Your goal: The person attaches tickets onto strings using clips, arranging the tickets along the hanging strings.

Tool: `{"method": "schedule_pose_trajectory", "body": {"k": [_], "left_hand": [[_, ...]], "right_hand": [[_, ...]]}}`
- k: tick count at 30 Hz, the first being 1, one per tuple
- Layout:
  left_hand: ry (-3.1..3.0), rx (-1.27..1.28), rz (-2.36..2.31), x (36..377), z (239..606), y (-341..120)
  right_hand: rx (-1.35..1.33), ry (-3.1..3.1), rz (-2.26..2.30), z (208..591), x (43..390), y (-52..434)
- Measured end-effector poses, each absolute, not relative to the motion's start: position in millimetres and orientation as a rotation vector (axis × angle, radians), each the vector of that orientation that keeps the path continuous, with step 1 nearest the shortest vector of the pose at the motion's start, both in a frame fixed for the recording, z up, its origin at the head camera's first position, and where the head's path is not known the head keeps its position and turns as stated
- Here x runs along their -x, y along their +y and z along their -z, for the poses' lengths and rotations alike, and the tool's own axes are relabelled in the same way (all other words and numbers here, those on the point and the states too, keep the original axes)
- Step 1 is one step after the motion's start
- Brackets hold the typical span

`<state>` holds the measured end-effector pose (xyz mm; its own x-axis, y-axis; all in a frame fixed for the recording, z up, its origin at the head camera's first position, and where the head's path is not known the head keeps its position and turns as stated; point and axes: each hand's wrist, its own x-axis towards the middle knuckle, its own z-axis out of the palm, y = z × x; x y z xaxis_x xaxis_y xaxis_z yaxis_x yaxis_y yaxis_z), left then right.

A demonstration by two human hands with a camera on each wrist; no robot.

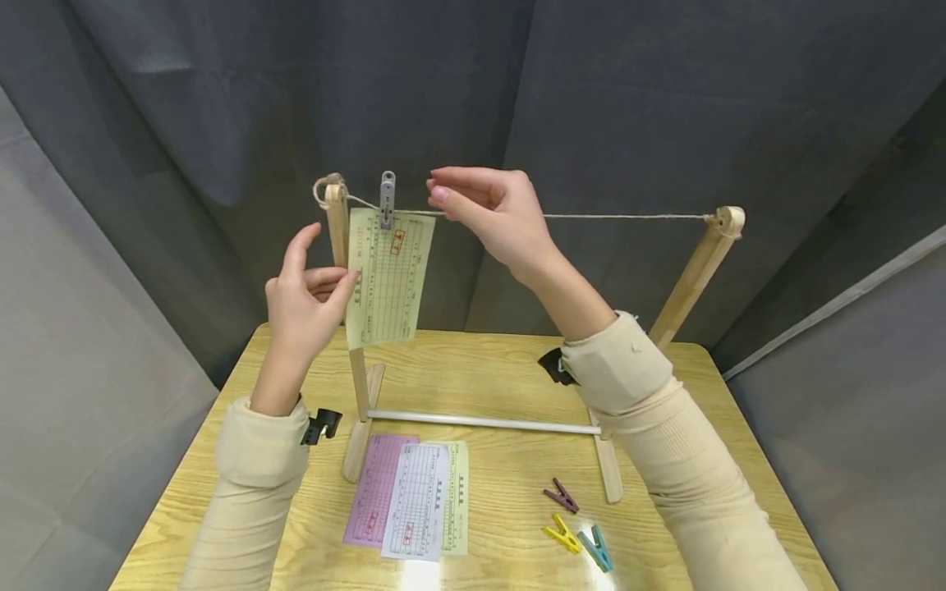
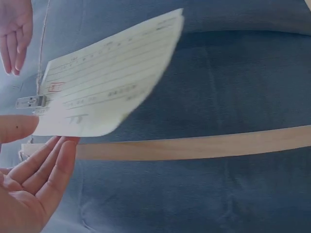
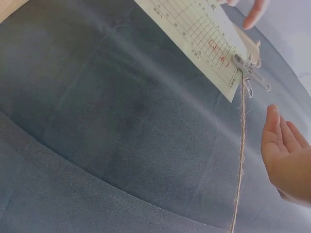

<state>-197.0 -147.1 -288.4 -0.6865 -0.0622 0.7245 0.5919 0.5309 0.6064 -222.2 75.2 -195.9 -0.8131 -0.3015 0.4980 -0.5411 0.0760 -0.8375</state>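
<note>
Hands [image 1: 306, 300] [image 1: 491, 213] hover raised, fingers loose, flanking the pegged slip [image 1: 388, 275].

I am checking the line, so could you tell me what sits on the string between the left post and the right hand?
A grey clothespin sits there, pinning the pale green slip to the string, short of the right hand. The head view shows it.

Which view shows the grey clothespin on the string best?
The head view: the grey clothespin stands upright, pinning the yellow slip to the string. Left wrist shows it small and sideways; right wrist shows it near the frame's edge.
</note>
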Motion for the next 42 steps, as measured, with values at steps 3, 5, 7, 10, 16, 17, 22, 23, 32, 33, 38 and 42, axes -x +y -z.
{"method": "schedule_pose_trajectory", "body": {"k": [3, 5, 7, 10, 16, 17, 22, 23, 32, 33, 38, 42], "left_hand": [[-2.094, 0.426, 1.192, 194.8, 296.3, -149.2], [-2.115, 0.42, 1.207, 193.5, 302.2, -150.2], [-2.13, 0.409, 1.21, 191.9, 308.3, -150.8], [-2.154, 0.389, 1.212, 189.5, 320.7, -151.9], [-2.235, 0.353, 1.252, 183.2, 351.3, -154.8], [-2.25, 0.347, 1.268, 182.2, 356.2, -155.4], [-2.316, 0.334, 1.344, 177.4, 379.7, -158.5], [-2.328, 0.334, 1.351, 176.6, 384.4, -159.0], [-2.424, 0.326, 1.463, 163.6, 423.0, -158.5], [-2.435, 0.331, 1.486, 161.8, 426.9, -157.4], [-2.455, 0.408, 1.522, 149.0, 433.8, -148.0], [-2.465, 0.43, 1.485, 141.8, 437.0, -141.5]], "right_hand": [[-0.895, -2.142, -1.832, 200.6, 214.7, 79.6], [-0.914, -2.134, -1.846, 204.2, 209.9, 82.7], [-0.933, -2.12, -1.864, 209.0, 205.6, 86.5], [-0.965, -2.11, -1.87, 218.3, 198.4, 93.1], [-0.972, -2.172, -1.824, 244.8, 186.4, 108.9], [-0.962, -2.19, -1.824, 250.0, 184.5, 111.5], [-0.894, -2.274, -1.857, 277.2, 176.4, 123.4], [-0.879, -2.29, -1.857, 282.8, 175.0, 125.8], [-0.772, -2.402, -1.889, 340.0, 168.1, 146.6], [-0.753, -2.42, -1.896, 347.7, 167.5, 149.1], [-0.682, -2.476, -1.954, 386.2, 164.5, 159.1], [-0.637, -2.495, -2.019, 414.0, 162.8, 164.8]]}}
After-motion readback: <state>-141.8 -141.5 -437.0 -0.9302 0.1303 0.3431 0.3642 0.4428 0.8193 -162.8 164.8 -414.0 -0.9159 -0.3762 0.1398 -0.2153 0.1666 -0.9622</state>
